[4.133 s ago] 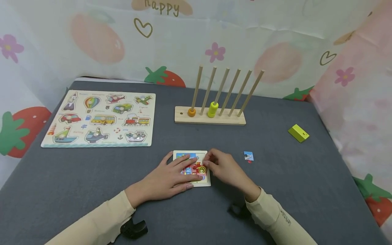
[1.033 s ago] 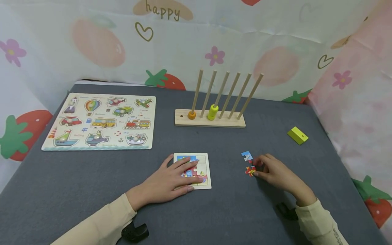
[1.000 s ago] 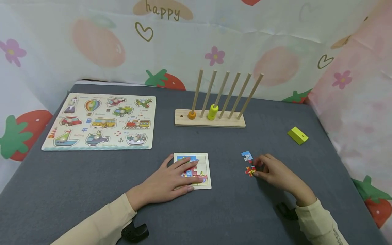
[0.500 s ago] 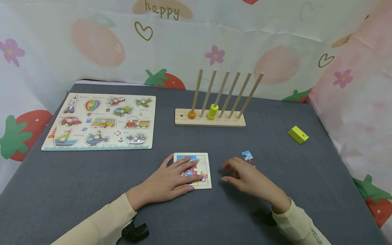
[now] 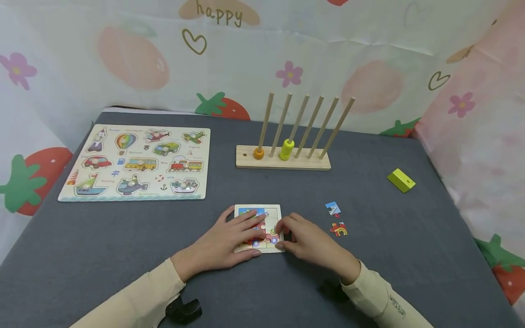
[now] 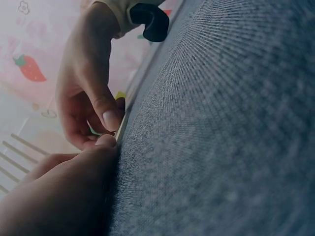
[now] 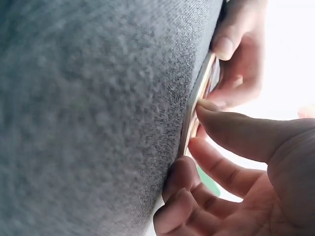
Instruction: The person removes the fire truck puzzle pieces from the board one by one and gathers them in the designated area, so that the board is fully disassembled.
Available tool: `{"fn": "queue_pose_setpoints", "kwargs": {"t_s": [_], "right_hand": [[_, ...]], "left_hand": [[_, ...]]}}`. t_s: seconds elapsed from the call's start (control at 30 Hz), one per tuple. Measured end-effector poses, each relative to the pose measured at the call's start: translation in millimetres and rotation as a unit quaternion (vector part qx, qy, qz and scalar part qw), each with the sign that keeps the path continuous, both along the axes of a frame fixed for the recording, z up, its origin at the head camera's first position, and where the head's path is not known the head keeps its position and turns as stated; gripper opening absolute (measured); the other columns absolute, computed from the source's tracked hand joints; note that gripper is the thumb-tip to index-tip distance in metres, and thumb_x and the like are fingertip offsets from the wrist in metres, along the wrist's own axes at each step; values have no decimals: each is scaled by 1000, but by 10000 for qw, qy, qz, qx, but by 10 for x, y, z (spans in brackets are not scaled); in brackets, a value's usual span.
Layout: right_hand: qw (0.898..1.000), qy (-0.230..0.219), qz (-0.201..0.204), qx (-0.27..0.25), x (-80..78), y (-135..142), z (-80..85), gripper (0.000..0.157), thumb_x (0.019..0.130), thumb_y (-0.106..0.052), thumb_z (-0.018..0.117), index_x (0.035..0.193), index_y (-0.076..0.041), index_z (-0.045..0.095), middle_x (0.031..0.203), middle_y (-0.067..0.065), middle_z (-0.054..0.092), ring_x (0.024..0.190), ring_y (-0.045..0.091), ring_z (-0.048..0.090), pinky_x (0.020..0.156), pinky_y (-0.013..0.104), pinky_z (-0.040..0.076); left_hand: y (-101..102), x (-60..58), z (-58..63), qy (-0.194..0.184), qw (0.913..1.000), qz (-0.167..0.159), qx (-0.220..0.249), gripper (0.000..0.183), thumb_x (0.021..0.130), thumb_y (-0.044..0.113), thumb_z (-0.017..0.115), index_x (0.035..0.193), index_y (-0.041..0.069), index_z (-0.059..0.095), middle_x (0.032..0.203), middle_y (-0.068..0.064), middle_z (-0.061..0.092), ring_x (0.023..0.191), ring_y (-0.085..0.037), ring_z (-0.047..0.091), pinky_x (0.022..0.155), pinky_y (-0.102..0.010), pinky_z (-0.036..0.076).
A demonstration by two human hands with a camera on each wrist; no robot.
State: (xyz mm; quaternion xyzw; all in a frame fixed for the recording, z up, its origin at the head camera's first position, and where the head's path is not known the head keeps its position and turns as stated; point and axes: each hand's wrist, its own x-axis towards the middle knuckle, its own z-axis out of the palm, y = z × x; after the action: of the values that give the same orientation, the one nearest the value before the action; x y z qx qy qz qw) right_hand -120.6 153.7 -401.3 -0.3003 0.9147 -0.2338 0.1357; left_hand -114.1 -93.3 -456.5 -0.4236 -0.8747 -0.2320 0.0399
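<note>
Returning to the small puzzle board point(image 5: 278, 209), my right hand point(image 5: 311, 243) has just left the red-and-yellow piece point(image 5: 339, 229) on the worktop point(image 5: 246, 296). That piece now lies beyond and to the right of my right hand, just nearer to me than the blue piece point(image 5: 333, 208). With both lying loose, I judge that removal is under way and that the right-hand edge is now being worked.

Hand status: my left hand point(image 5: 223, 243) lies spread over the left part of the puzzle board, fingers extended, bracing it and gripping no piece. My right hand is curled, with thumb and fingertips at the board's right edge; I cannot tell whether a piece is pinched between them. Under and between my hands, the board shows a pale, unfilled area beside my right fingertips.

Markings: "happy" is legible on the backdrop point(image 5: 328, 45), beyond my left hand. The vehicle board point(image 5: 206, 150), beyond and left of my left hand, carries small captions; one appears to read "Bus". Lettering on my right sleeve point(image 5: 377, 291) is unreadable. I identify no brand.
</note>
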Motion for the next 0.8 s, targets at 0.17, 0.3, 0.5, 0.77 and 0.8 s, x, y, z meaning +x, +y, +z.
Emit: {"fn": "queue_pose_setpoints", "kwargs": {"t_s": [0.17, 0.3, 0.5, 0.77, 0.8], "right_hand": [[10000, -30, -34, 19, 10, -15, 11, 21, 85, -19, 74, 99, -13, 60, 88, -2, 51, 72, 10, 46, 65, 24, 42], [9999, 31, -98, 29, 13, -25, 12, 20, 84, -19, 75, 98, -12, 61, 88, -2, 51, 72, 10, 46, 65, 24, 43], [9999, 84, -131, -14, 12, -44, 21, 19, 84, -17, 75, 96, -11, 61, 88, -1, 52, 72, 12, 49, 63, 23, 43], [9990, 145, -366, -230, 28, -64, 48, 17, 84, -12, 75, 89, -12, 59, 82, -2, 51, 68, 11, 48, 59, 22, 42], [9987, 130, -412, -276, 29, -67, 51, 17, 84, -12, 74, 88, -12, 58, 80, -3, 51, 67, 10, 47, 58, 22, 41]], "left_hand": [[12, -2, 1, 90, 9997, 114, 187, 33, 92, 51, 57, 115, 29, 66, 149, 2, 43, 142, -18, 32, 110, -62, 17], [16, -3, 6, 96, 9997, 136, 186, 31, 91, 51, 58, 110, 29, 67, 149, 2, 43, 141, -18, 32, 110, -61, 17], [17, -4, 8, 115, 9995, 148, 258, 28, 91, 51, 58, 107, 29, 67, 148, 3, 43, 141, -18, 34, 110, -62, 18], [16, 3, 22, 91, 9998, 155, 123, 35, 92, 51, 56, 116, 29, 67, 149, 3, 43, 141, -18, 33, 110, -61, 17], [15, 3, 23, 89, 9998, 160, 99, 36, 92, 52, 56, 118, 29, 66, 149, 3, 43, 141, -18, 33, 110, -61, 17]]}}
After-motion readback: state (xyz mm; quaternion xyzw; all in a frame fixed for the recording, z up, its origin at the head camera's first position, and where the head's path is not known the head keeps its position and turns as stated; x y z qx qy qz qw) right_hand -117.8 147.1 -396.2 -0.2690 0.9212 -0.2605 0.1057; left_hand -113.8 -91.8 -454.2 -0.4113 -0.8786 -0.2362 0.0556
